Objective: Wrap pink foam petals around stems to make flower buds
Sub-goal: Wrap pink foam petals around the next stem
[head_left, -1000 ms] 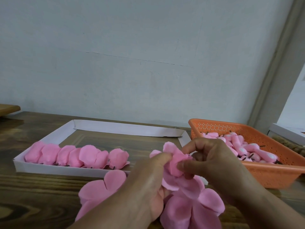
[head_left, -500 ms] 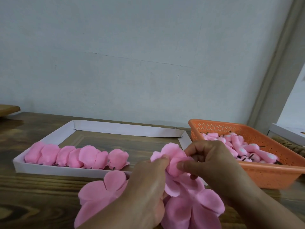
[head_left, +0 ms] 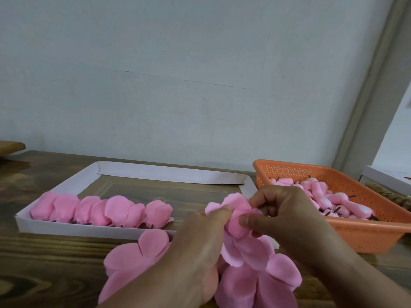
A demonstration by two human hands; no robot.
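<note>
Pink foam petals [head_left: 238, 215] are pinched between both hands above the near edge of the wooden table [head_left: 44, 252], just in front of the near right corner of the white cardboard tray [head_left: 89, 227]. The left hand [head_left: 195, 252] grips the bundle from the left with its fingertips curled onto it; the right hand [head_left: 287, 216] meets it from the right, thumb and forefinger pinching the same fold. Any stem inside is hidden, so its long axis cannot be read. Both hands touch the petal, neither nearer. Loose flat petals [head_left: 255, 278] lie beneath the hands at the near edge. Seven wrapped buds [head_left: 111, 211] line the tray's near wall; the orange plastic basket [head_left: 367, 232] at the right edge holds the stem cores [head_left: 333, 201]. No writing or labels are visible anywhere.
</note>
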